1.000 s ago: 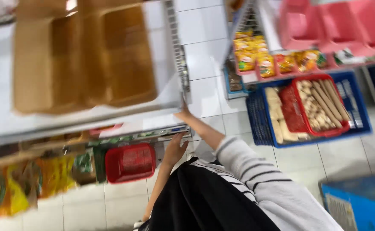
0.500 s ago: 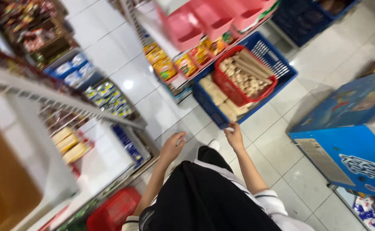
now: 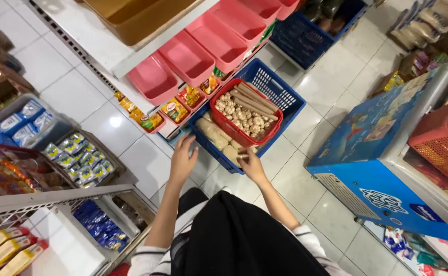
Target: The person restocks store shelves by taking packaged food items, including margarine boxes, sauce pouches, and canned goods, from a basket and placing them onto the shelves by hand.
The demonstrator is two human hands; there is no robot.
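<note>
Blue crate (image 3: 285, 89), long axis diagonal, both hands (image 3: 183, 161) at near end.

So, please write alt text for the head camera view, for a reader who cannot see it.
A person's left hand and right hand reach down to a blue crate on a shop's tiled floor, which holds a red basket of packed snacks. Pink bins line the shelf above.

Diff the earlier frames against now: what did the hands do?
Both hands came down from the white shelf edge to the blue crate on the floor. The right hand now touches its near rim; the left hand hovers open by its left corner. Neither has gripped anything. The red basket stays in the crate as before, and the pink bins stay on the shelf.
</note>
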